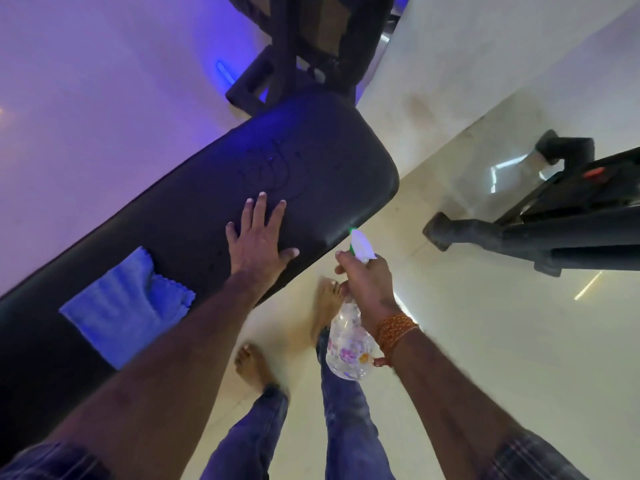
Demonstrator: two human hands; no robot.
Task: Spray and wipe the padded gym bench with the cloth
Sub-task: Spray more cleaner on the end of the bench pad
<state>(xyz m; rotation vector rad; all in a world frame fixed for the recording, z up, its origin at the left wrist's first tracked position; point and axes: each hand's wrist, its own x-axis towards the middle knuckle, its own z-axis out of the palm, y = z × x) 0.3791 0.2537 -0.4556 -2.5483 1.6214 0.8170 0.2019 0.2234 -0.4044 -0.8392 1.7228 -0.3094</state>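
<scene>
My left hand (258,237) lies flat, fingers spread, on the black padded bench (194,216), holding nothing. My right hand (367,285) is clamped around the neck of a clear spray bottle (348,348), its white and green nozzle (360,245) aimed at the bench's near edge. The blue cloth (124,306) lies folded on the pad, to the left of my left forearm. Wet streaks (273,168) show beyond my fingertips.
</scene>
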